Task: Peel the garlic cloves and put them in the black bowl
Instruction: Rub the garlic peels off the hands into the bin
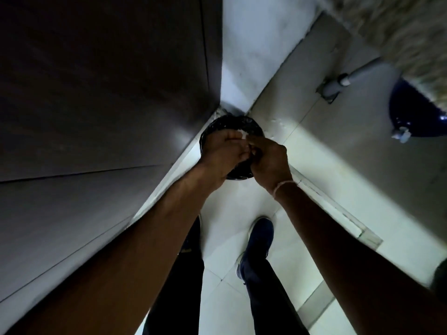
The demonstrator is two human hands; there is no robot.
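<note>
Head view looks straight down past two bare forearms to a tiled floor [242, 213], with a dark cabinet front [96, 93] on the left and a pale wall meeting it in a corner. Set in that corner on the floor is a round black container lined with a glossy bag [251, 126]; it reads as a bin more than a bowl, though I cannot tell for certain. Both hands are held together directly over it. The left hand [222, 151] has its fingers curled inward, and the right hand [268, 158], a pale thread at its wrist, meets it fingertip to fingertip. Between them shows a small whitish scrap [243, 136], apparently garlic skin or a clove; blur makes it too small to name. Both hands seem to pinch at it, each with curled fingers.

My judgement is that the step in hand is stripping skin, or shedding loose peel over the container. No black bowl that I can name and no other cloves are visible. The next move likely calls for letting the papery bits drop free while keeping hold of any clove.

A dark blue shoe [258, 240] stands on the tiles below, and a grey pipe [350, 78] runs above a dark blue basin at upper right.
</note>
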